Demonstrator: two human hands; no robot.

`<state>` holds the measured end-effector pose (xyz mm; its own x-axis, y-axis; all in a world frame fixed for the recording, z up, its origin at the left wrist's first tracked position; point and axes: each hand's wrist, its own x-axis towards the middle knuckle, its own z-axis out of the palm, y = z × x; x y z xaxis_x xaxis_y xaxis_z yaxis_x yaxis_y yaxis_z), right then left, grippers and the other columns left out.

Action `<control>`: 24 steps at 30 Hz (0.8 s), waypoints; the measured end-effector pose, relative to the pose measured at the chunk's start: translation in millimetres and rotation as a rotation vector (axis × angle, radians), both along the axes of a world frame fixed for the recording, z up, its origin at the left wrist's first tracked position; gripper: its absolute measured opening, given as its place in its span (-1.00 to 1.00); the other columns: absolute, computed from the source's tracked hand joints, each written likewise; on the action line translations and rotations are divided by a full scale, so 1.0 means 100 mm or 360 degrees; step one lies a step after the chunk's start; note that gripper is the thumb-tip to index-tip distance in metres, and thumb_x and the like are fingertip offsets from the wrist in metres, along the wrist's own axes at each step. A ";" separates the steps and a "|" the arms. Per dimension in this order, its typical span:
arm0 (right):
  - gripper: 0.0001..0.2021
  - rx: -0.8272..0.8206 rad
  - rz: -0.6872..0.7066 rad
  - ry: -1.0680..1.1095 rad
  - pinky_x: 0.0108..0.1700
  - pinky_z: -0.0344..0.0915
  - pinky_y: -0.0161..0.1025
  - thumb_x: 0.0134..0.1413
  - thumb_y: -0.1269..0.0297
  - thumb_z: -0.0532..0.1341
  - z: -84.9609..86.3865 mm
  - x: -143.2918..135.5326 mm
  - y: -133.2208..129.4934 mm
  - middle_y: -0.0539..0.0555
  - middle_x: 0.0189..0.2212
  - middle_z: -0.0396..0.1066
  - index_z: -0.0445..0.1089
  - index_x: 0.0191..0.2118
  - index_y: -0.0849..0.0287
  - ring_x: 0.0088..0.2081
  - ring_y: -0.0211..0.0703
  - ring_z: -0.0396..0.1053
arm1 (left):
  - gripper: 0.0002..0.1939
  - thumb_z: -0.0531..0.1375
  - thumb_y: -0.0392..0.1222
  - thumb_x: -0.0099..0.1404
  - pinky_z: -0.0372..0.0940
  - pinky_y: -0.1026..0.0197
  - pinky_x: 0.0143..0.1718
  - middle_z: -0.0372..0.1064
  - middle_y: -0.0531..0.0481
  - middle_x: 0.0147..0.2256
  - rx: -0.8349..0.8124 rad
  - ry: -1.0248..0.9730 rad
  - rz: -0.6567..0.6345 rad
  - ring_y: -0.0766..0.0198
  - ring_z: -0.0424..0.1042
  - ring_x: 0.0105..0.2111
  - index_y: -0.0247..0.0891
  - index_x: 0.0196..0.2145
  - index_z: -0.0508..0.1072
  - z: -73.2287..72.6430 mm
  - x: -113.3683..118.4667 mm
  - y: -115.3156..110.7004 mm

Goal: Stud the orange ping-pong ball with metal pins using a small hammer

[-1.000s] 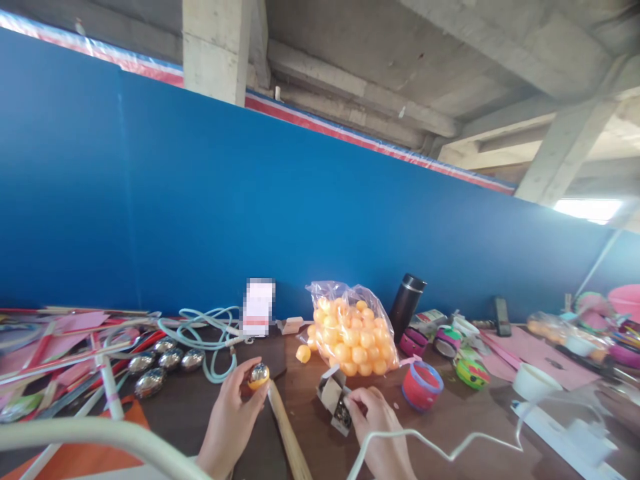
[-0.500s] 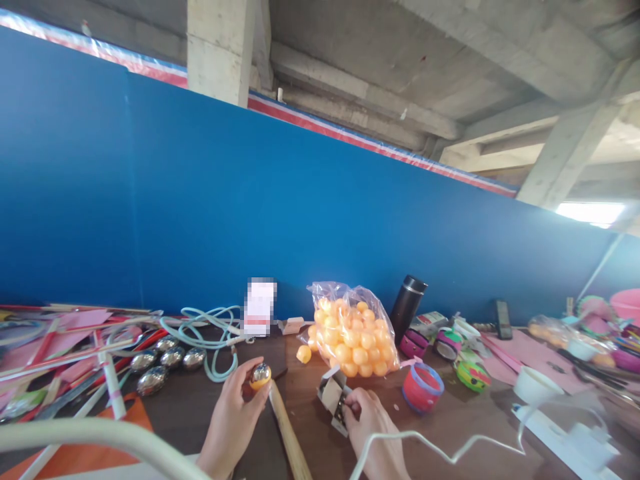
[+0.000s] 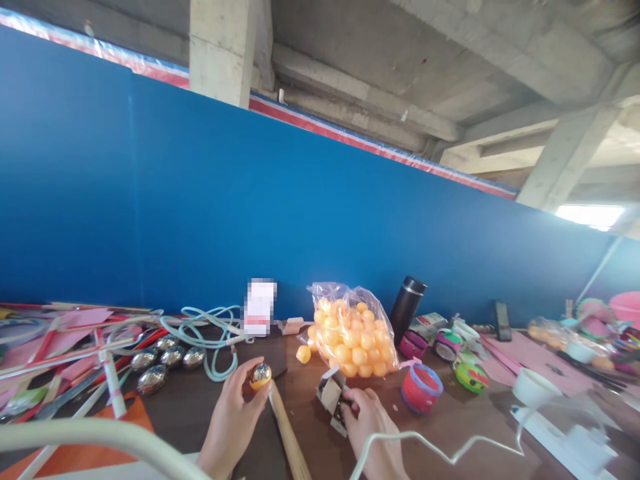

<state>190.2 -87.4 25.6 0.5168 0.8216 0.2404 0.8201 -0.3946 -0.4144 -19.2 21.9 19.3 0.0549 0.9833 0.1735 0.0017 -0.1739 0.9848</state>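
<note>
The left hand (image 3: 233, 415) pinches a half-silver, half-orange ball (image 3: 261, 379) near the wooden handle (image 3: 291, 439); a loosened pinch could drop it. Rightward, the right hand (image 3: 371, 423) reaches into a small cardboard box (image 3: 330, 395), its grip hidden; a nudge could spill metallic bits (image 3: 339, 413).

From my head, the camera looks forward and down, close above my bare fingers (image 3: 239, 377) and the brown tabletop (image 3: 465, 421), facing a flat blue wall (image 3: 320, 213).
</note>
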 end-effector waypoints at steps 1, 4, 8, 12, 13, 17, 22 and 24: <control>-0.83 -0.0001 -0.0001 -0.0002 -0.42 0.11 -0.39 0.01 0.32 0.05 -0.01 -0.01 0.01 -0.03 -0.36 0.30 0.36 -0.31 0.00 -0.38 -0.28 0.36 | -0.54 0.25 -0.05 -0.09 0.36 0.19 -0.44 0.46 -0.06 -0.33 -0.0006 -0.0005 0.0004 0.16 0.45 -0.43 -0.22 -0.18 0.42 0.01 0.00 0.00; -0.85 0.0027 -0.0015 0.0005 -0.47 0.04 -0.37 0.02 0.31 0.04 -0.03 -0.02 0.03 -0.02 -0.38 0.28 0.35 -0.37 0.03 -0.42 -0.26 0.33 | -0.54 0.25 -0.05 -0.09 0.36 0.19 -0.44 0.46 -0.05 -0.34 0.0006 -0.0009 0.0010 0.17 0.45 -0.44 -0.22 -0.18 0.42 0.01 0.00 -0.01; -0.83 0.0090 -0.0021 0.0061 -0.48 -0.01 -0.34 0.05 0.28 0.01 -0.05 -0.01 0.05 -0.01 -0.41 0.25 0.33 -0.44 0.07 -0.45 -0.24 0.29 | -0.53 0.25 -0.05 -0.10 0.36 0.18 -0.44 0.45 -0.04 -0.36 0.0047 -0.0014 0.0015 0.18 0.45 -0.45 -0.22 -0.18 0.42 0.01 0.00 -0.01; -0.85 0.0203 -0.0006 0.0235 -0.43 0.05 -0.30 0.02 0.25 0.04 -0.06 0.03 0.07 0.00 -0.41 0.26 0.31 -0.47 0.08 -0.41 -0.20 0.29 | -0.54 0.24 -0.06 -0.07 0.37 0.19 -0.44 0.45 -0.05 -0.33 0.0032 -0.0015 -0.0006 0.18 0.45 -0.43 -0.22 -0.16 0.41 0.00 -0.01 -0.02; -0.85 0.0245 0.0015 0.0306 -0.38 0.09 -0.29 0.01 0.23 0.05 -0.06 0.04 0.08 0.01 -0.41 0.27 0.31 -0.47 0.10 -0.38 -0.19 0.29 | -0.54 0.24 -0.06 -0.06 0.37 0.20 -0.43 0.45 -0.05 -0.31 0.0032 -0.0016 -0.0017 0.18 0.45 -0.43 -0.22 -0.16 0.41 -0.01 -0.01 -0.02; -0.74 0.0369 0.0141 0.0763 -0.41 0.22 -0.29 0.00 0.07 0.05 -0.11 0.07 0.14 0.00 -0.56 0.33 0.29 -0.43 0.17 -0.51 -0.25 0.29 | -0.55 0.24 -0.06 -0.05 0.37 0.20 -0.44 0.45 -0.06 -0.31 0.0085 -0.0020 -0.0010 0.18 0.45 -0.43 -0.22 -0.16 0.42 -0.03 0.00 -0.01; -0.58 0.0424 0.0181 0.1441 -0.67 0.18 -0.44 -0.11 -0.14 0.11 -0.17 0.03 0.18 -0.03 -0.61 0.36 0.22 -0.41 0.19 -0.66 -0.38 0.26 | -0.56 0.22 -0.05 -0.01 0.38 0.18 -0.42 0.43 -0.08 -0.27 0.0135 0.0026 -0.0023 0.18 0.45 -0.41 -0.24 -0.14 0.40 -0.04 -0.01 -0.01; -0.62 0.0496 0.0237 0.1859 -0.63 0.23 -0.50 -0.17 -0.04 0.25 -0.15 0.00 0.16 -0.03 -0.53 0.39 0.22 -0.44 0.20 -0.60 -0.44 0.29 | -0.56 0.20 -0.05 0.02 0.38 0.17 -0.40 0.41 -0.09 -0.23 0.0147 0.0043 -0.0063 0.18 0.45 -0.39 -0.23 -0.12 0.38 -0.04 0.01 -0.04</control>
<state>190.2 -71.6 10.2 0.4597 0.8814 -0.1089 -0.0813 -0.0804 -0.9934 -18.6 17.7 15.4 0.0993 0.9602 0.2610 0.0192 -0.2641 0.9643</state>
